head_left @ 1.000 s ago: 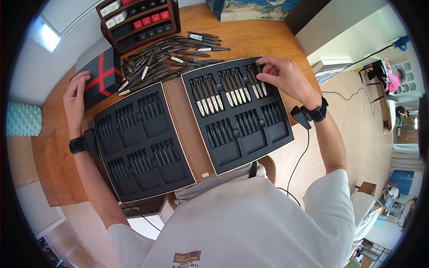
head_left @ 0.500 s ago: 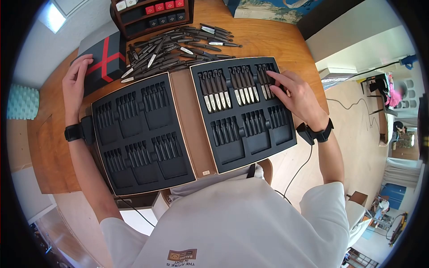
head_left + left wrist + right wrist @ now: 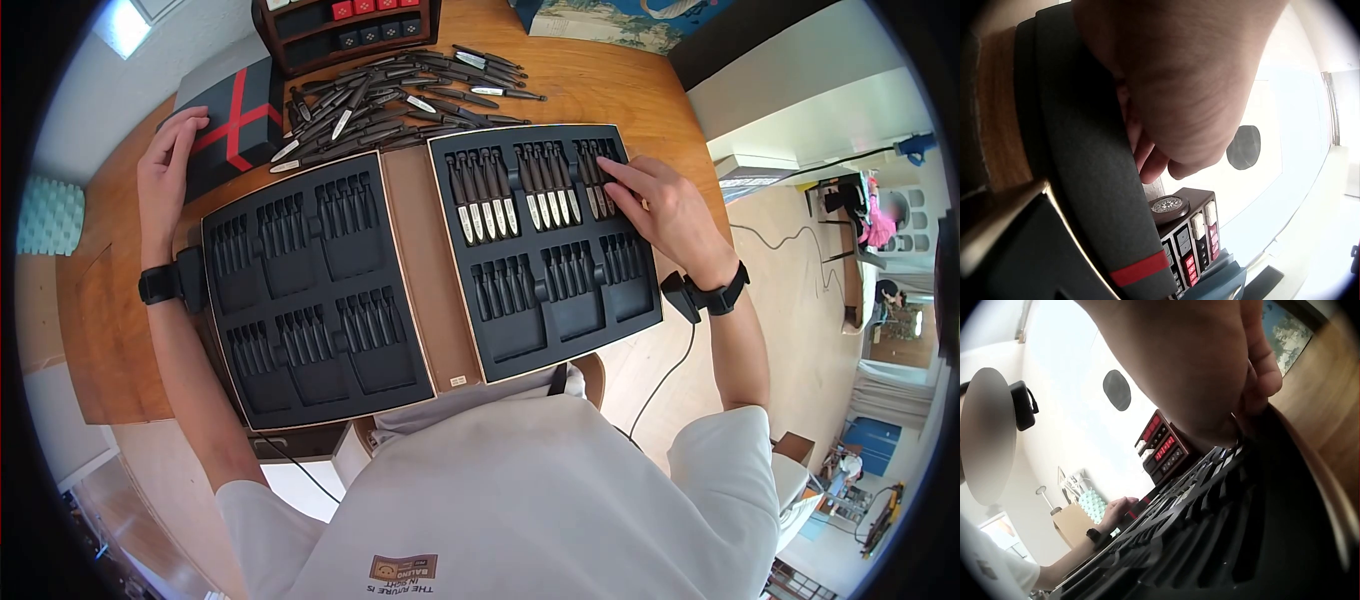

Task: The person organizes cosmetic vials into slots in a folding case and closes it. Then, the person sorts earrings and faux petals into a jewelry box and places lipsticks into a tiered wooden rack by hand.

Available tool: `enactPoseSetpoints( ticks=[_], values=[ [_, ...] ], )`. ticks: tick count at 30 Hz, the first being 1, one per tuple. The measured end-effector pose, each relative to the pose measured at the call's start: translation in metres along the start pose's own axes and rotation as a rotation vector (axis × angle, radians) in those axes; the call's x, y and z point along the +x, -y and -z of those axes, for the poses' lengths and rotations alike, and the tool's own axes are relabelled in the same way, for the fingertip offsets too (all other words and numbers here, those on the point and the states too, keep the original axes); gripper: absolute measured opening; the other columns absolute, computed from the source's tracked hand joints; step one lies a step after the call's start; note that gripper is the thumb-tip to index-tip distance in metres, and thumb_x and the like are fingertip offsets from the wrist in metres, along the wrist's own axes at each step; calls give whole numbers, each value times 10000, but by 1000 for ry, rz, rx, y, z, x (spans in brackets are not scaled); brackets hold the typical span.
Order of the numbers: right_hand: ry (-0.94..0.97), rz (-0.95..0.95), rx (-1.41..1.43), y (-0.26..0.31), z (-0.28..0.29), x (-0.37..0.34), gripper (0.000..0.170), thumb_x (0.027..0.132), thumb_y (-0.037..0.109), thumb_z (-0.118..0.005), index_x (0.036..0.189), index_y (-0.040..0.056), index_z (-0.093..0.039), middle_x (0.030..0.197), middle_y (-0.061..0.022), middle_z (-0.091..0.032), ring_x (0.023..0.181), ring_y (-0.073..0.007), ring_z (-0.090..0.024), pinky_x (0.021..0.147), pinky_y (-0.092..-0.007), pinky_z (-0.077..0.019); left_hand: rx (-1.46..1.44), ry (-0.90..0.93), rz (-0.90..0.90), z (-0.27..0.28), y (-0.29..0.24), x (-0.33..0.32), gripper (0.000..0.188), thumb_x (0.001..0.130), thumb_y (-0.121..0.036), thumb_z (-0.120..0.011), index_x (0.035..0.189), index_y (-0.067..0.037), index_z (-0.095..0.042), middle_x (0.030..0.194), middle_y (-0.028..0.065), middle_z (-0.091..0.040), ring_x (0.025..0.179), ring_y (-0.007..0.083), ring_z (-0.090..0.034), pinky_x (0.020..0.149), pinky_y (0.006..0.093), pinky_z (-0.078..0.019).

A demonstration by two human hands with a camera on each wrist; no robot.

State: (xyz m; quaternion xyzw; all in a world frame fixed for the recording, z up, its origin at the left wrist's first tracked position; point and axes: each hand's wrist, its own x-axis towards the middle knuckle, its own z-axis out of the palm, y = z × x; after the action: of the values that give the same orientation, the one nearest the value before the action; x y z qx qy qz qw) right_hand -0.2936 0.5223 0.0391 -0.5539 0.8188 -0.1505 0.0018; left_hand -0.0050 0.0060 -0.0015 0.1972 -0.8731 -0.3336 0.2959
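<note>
My right hand (image 3: 665,205) is at the open case's right tray (image 3: 530,265), its fingertips touching the rightmost slim dark-brown stick (image 3: 601,190) in the upper row's third group. Beside it, two fuller groups of similar sticks (image 3: 482,195) with pale printed lower ends lie in their slots. That hand's fingertips are partly hidden in the right wrist view. My left hand (image 3: 172,165) rests on the edge of a black box (image 3: 245,125) with a red ribbon, fingers loosely bent and holding nothing. The case's left tray (image 3: 318,290) has slots with no sticks in them.
A loose heap of sticks (image 3: 380,110) lies behind the case on the wooden table (image 3: 120,300). A dark wooden rack (image 3: 345,35) holds red, white and black cubes. A patterned bag (image 3: 610,25) stands at the back. A cable (image 3: 665,380) hangs from the right wrist.
The right hand has slid down along the third group, from pinching a stick's top end to touching it in its slot. The head view has shifted; the left hand stays on the box.
</note>
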Motion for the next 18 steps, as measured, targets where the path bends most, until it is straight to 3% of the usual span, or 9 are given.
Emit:
enactPoseSetpoints(
  ticks=[13,18],
  values=[
    [103,-13,-6,-1,8,9,305,934,-3,-620,1222,-5,-722,982,-177,-720,804,-348,-697,762,-395,-568,-20,-13,-11,-1,2,0,309,1088,-242,-586,1114,27,-736,1248,45,-725,1176,137,-625,1049,275,-452],
    [112,-25,-4,0,9,15,270,932,14,-623,1172,-16,-743,950,-179,-725,784,-345,-700,757,-396,-570,-17,-15,-1,-2,0,0,309,1086,-248,-589,1118,21,-738,1243,37,-727,1163,133,-628,1042,274,-453]
  ],
)
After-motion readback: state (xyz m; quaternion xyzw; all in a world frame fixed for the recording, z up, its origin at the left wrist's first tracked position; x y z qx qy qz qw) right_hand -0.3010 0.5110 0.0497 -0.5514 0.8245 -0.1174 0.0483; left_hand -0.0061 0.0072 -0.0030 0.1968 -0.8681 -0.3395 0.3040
